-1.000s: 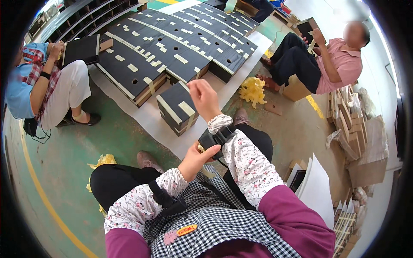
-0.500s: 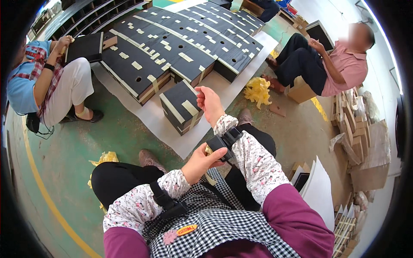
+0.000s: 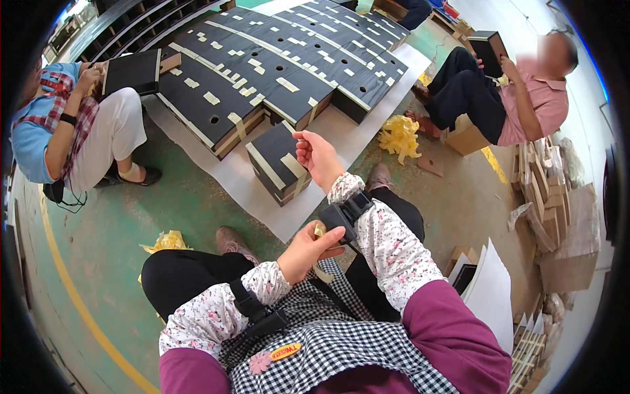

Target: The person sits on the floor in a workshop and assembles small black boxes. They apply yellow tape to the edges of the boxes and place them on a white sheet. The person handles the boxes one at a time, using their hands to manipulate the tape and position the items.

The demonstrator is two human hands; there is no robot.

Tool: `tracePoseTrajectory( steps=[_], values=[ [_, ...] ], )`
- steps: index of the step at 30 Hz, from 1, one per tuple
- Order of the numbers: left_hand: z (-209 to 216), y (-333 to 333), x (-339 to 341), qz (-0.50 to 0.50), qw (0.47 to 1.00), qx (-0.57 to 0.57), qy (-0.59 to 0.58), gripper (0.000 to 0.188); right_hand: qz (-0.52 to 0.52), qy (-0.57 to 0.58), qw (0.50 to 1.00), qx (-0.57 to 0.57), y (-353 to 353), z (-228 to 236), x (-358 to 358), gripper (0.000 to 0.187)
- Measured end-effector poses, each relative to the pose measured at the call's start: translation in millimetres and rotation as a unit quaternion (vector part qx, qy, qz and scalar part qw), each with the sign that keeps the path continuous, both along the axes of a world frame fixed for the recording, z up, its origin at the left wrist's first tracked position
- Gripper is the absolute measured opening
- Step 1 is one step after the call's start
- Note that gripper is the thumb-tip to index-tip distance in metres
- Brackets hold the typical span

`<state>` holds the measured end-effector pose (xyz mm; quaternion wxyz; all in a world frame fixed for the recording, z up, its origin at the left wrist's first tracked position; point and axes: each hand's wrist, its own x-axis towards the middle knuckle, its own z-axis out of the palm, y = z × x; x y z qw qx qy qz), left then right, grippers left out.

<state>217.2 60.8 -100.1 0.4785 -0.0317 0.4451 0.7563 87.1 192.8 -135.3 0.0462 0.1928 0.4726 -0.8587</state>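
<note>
My left hand (image 3: 308,249) is closed below my right wrist, its thumb against the black wrist device (image 3: 337,222) strapped there. A bit of pale yellow masking tape (image 3: 319,230) shows between its fingers. My right hand (image 3: 319,158) is raised with the fingers curled in, and nothing shows in them. Just left of that hand stands a black box (image 3: 274,159) with pale tape strips on its top and side; fingertips overlap its edge in the picture, and I cannot tell whether they touch it. The box rests on a white sheet (image 3: 231,183) on the floor.
Many black box panels (image 3: 289,62) with tape pieces and round holes lie beyond. Seated co-workers at left and right each hold a black box (image 3: 132,72). Crumpled yellow tape (image 3: 399,138) lies on the floor. Wood offcuts (image 3: 543,190) and white boards (image 3: 489,292) stand at right.
The co-worker at right has brought a second hand onto their black box and tilted it. My view has shifted slightly; both my hands stay nearly where they were.
</note>
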Motion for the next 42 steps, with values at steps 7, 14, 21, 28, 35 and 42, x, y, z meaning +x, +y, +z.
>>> tracePoseTrajectory(
  steps=[7,14,21,28,35,42],
  values=[
    [-9.2,-65.6,-74.5,-0.023,0.88,-0.243,0.408,0.022,0.16,0.239,0.741,0.607,26.3,14.0,-5.6,0.021],
    [-38.1,-42.7,-155.8,0.097,0.554,-0.357,0.746,0.018,0.192,0.247,0.691,0.652,12.2,7.3,3.5,0.016],
    [-75.4,-12.7,-180.3,0.144,0.618,-0.399,0.662,0.021,0.142,0.259,0.705,0.645,15.8,-4.8,-0.3,0.013],
    [-71.1,-16.5,-175.6,0.163,0.634,-0.385,0.651,0.022,0.159,0.286,0.681,0.655,12.8,-3.2,4.6,0.014],
    [-70.7,-20.4,-179.2,0.155,0.628,-0.379,0.662,0.024,0.158,0.238,0.691,0.664,7.4,-1.8,4.2,0.017],
    [-77.5,-25.6,-176.1,0.164,0.633,-0.356,0.667,0.021,0.237,0.236,0.669,0.664,12.0,7.7,-1.9,0.017]
  ],
)
